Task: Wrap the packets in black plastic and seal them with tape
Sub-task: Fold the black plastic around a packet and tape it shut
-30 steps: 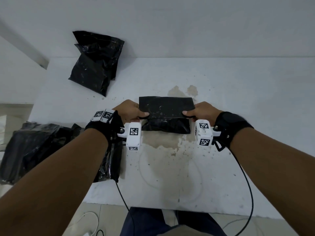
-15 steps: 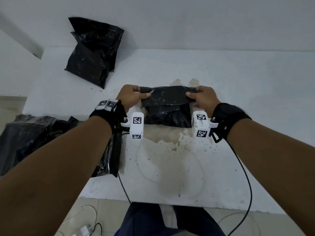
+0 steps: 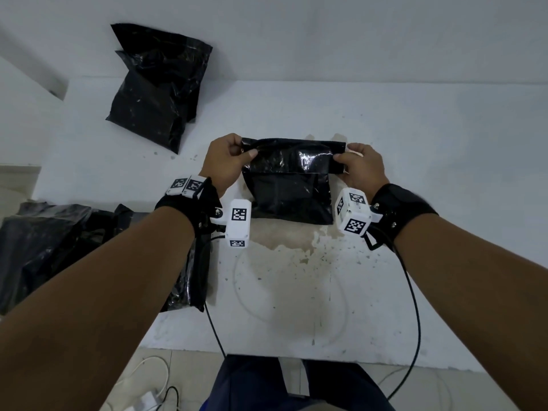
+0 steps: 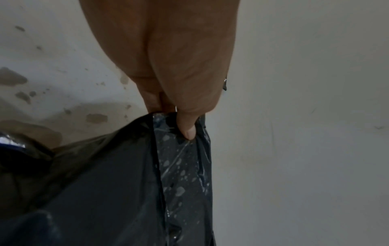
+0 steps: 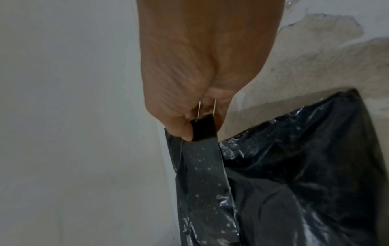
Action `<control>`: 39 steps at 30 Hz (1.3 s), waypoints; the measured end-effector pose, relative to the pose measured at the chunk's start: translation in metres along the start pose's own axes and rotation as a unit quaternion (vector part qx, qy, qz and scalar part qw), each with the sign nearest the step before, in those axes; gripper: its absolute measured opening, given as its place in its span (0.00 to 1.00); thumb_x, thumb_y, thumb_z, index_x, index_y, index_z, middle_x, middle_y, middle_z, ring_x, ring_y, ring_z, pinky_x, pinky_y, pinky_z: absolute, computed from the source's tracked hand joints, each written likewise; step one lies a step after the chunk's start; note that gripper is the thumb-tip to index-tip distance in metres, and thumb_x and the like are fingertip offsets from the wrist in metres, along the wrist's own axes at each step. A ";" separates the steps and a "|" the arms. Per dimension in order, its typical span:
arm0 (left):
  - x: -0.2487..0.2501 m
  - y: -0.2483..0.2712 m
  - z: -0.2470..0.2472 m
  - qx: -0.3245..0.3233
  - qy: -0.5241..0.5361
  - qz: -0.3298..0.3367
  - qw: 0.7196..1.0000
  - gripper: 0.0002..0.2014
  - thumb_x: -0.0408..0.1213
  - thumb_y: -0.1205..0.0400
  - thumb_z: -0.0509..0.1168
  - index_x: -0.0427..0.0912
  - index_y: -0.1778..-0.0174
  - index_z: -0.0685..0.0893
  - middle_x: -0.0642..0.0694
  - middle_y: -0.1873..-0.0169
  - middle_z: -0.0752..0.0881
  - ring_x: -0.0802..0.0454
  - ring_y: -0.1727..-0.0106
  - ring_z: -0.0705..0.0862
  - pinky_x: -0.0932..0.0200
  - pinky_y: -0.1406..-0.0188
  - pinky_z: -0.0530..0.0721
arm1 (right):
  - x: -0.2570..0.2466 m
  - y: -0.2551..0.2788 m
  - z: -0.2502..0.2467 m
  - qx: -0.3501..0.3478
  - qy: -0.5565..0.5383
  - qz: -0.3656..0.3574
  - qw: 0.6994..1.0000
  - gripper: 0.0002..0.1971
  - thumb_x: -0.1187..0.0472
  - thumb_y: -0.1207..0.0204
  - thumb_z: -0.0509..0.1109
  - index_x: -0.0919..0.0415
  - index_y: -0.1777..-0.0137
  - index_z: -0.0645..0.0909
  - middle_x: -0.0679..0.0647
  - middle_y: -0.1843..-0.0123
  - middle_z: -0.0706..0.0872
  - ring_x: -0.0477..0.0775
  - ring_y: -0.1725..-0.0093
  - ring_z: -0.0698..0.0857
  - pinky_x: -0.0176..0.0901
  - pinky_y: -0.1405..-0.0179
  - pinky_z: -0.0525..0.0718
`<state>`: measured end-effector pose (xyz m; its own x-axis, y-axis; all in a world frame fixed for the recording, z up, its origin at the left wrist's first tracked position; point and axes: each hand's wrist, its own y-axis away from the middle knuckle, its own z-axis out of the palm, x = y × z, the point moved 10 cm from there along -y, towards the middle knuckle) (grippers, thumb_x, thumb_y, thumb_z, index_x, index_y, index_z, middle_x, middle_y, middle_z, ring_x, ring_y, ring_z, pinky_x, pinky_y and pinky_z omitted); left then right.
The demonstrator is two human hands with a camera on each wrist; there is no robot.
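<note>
A black plastic packet (image 3: 292,194) lies at the middle of the white table (image 3: 415,161), its upper flap (image 3: 293,157) folded toward me. My left hand (image 3: 228,158) pinches the flap's left end, thumb on top of the plastic (image 4: 185,166). My right hand (image 3: 360,164) pinches the flap's right end (image 5: 202,149) between thumb and fingers. The flap is stretched taut between both hands, raised off the packet's body (image 5: 294,166). No tape roll is in view.
Wrapped black packets (image 3: 160,84) lean against the wall at the back left. A heap of black plastic (image 3: 59,241) lies at the table's left edge under my left forearm. Stains mark the tabletop in front of the packet. Cables hang below the near edge.
Both hands moved away from me, from the packet's sides to the far top edge, and lifted the flap, folding it back over the packet.
</note>
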<state>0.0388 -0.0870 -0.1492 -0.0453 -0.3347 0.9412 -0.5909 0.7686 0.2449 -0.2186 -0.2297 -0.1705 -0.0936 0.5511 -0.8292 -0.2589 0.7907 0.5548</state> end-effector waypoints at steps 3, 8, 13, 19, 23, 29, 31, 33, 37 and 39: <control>0.005 0.002 0.004 -0.007 -0.004 0.009 1.000 0.06 0.23 0.20 0.70 0.38 0.55 0.83 0.45 0.64 0.88 0.59 0.67 0.86 0.65 0.65 0.82 | 0.004 0.009 0.015 -0.075 0.028 0.040 0.996 0.15 0.59 0.22 0.76 0.64 0.38 0.82 0.55 0.48 0.89 0.47 0.57 0.91 0.42 0.62 0.90; 0.009 0.004 0.008 -0.026 0.003 0.007 1.000 0.10 0.22 0.19 0.68 0.43 0.57 0.83 0.45 0.63 0.89 0.56 0.64 0.87 0.61 0.62 0.85 | 0.007 0.018 0.023 -0.135 0.141 0.032 0.980 0.10 0.55 0.16 0.68 0.61 0.45 0.84 0.52 0.54 0.89 0.50 0.57 0.89 0.34 0.69 0.86; 0.006 0.011 0.018 -0.071 -0.004 -0.016 0.997 0.12 0.24 0.18 0.69 0.45 0.50 0.77 0.43 0.57 0.90 0.52 0.57 0.89 0.59 0.55 0.87 | 0.003 0.015 0.023 -0.127 0.179 -0.002 0.976 0.12 0.60 0.17 0.70 0.68 0.39 0.81 0.57 0.50 0.88 0.51 0.57 0.88 0.33 0.70 0.86; 0.007 0.016 0.016 -0.057 -0.021 -0.015 0.998 0.15 0.20 0.22 0.71 0.42 0.49 0.77 0.42 0.57 0.91 0.50 0.55 0.90 0.59 0.52 0.88 | 0.002 0.017 0.025 -0.144 0.190 -0.018 0.971 0.09 0.72 0.25 0.75 0.69 0.47 0.83 0.56 0.59 0.88 0.42 0.68 0.89 0.33 0.71 0.85; 0.009 0.018 0.013 -0.060 -0.024 -0.013 0.998 0.18 0.18 0.26 0.74 0.43 0.51 0.78 0.43 0.55 0.91 0.53 0.56 0.90 0.60 0.54 0.88 | 0.000 0.011 0.021 -0.121 0.197 -0.031 0.972 0.11 0.69 0.25 0.77 0.69 0.44 0.86 0.61 0.50 0.90 0.52 0.55 0.90 0.37 0.59 0.88; 0.005 0.022 0.018 -0.051 -0.009 -0.034 0.998 0.13 0.28 0.21 0.73 0.41 0.47 0.76 0.42 0.59 0.90 0.56 0.63 0.88 0.62 0.61 0.85 | 0.004 0.009 0.019 -0.098 0.193 -0.040 0.976 0.10 0.66 0.22 0.75 0.64 0.42 0.86 0.61 0.45 0.90 0.59 0.45 0.90 0.49 0.43 0.88; 0.003 0.022 0.016 -0.041 -0.016 -0.040 0.998 0.08 0.36 0.18 0.72 0.43 0.52 0.77 0.35 0.61 0.90 0.52 0.63 0.87 0.54 0.59 0.86 | 0.006 0.007 0.019 -0.093 0.199 -0.040 0.975 0.11 0.65 0.22 0.75 0.66 0.41 0.86 0.62 0.44 0.90 0.60 0.44 0.90 0.52 0.41 0.88; 0.001 0.022 0.014 -0.033 -0.021 -0.042 0.998 0.10 0.39 0.20 0.73 0.41 0.59 0.79 0.31 0.61 0.89 0.46 0.60 0.87 0.41 0.50 0.86 | 0.007 0.006 0.018 -0.089 0.200 -0.039 0.975 0.12 0.63 0.22 0.75 0.65 0.40 0.86 0.61 0.44 0.90 0.60 0.44 0.90 0.56 0.39 0.87; 0.001 0.023 0.010 -0.025 -0.005 -0.045 0.999 0.17 0.41 0.28 0.80 0.32 0.67 0.82 0.36 0.65 0.86 0.47 0.61 0.84 0.48 0.52 0.83 | 0.008 0.006 0.017 -0.085 0.201 -0.036 0.975 0.11 0.62 0.20 0.73 0.64 0.40 0.86 0.61 0.43 0.90 0.60 0.43 0.89 0.57 0.37 0.86; 0.001 0.021 0.004 -0.009 -0.026 -0.036 0.999 0.14 0.35 0.29 0.81 0.33 0.69 0.82 0.42 0.69 0.86 0.55 0.66 0.83 0.60 0.57 0.82 | 0.008 0.006 0.016 -0.086 0.198 -0.036 0.976 0.09 0.62 0.20 0.73 0.63 0.42 0.86 0.62 0.43 0.90 0.61 0.43 0.89 0.58 0.37 0.86</control>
<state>0.0230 -0.0733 -0.1441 -0.0454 -0.4164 0.9081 -0.5792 0.7516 0.3157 -0.2054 -0.2162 -0.1731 -0.4252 0.3225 -0.8457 -0.4324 0.7485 0.5028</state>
